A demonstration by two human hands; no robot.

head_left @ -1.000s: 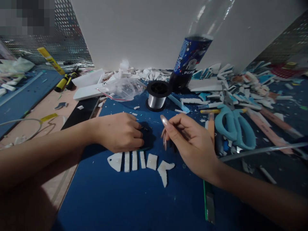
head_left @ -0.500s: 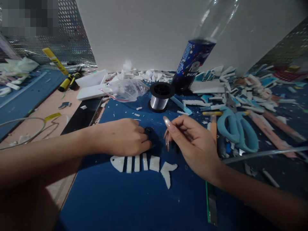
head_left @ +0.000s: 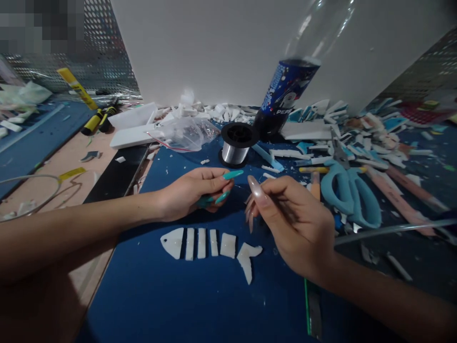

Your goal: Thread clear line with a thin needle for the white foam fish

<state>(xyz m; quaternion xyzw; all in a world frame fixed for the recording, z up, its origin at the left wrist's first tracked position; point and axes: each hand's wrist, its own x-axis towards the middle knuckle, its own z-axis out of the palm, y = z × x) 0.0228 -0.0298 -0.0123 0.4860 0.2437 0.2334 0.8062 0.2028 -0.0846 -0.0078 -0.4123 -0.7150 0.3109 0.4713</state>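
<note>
My left hand (head_left: 191, 190), with long turquoise nails, is pinched closed above the blue mat. Facing it is my right hand (head_left: 298, 224), with pale shiny nails, its thumb and fingertips also together. Whatever either pinch holds is too fine to make out. Below them white foam pieces lie in a fish shape: a pointed head (head_left: 173, 244) with a small hole, several narrow strips (head_left: 201, 243), a squarish piece (head_left: 228, 245) and a forked tail (head_left: 247, 259). Just beyond my hands stands a black-flanged spool (head_left: 236, 151) wound with clear, shiny line.
Behind the spool are a clear zip bag (head_left: 189, 136), white foam scraps and a Pepsi bottle (head_left: 285, 95). Light-blue scissors (head_left: 342, 186) lie at right among more scraps. A green-edged cutter (head_left: 313, 309) lies near the front; yellow-and-black tools (head_left: 93, 121) lie at far left.
My left hand has turned from knuckles-up to thumb-up and lifted away from the foam pieces, showing its turquoise nails. My right hand has barely shifted.
</note>
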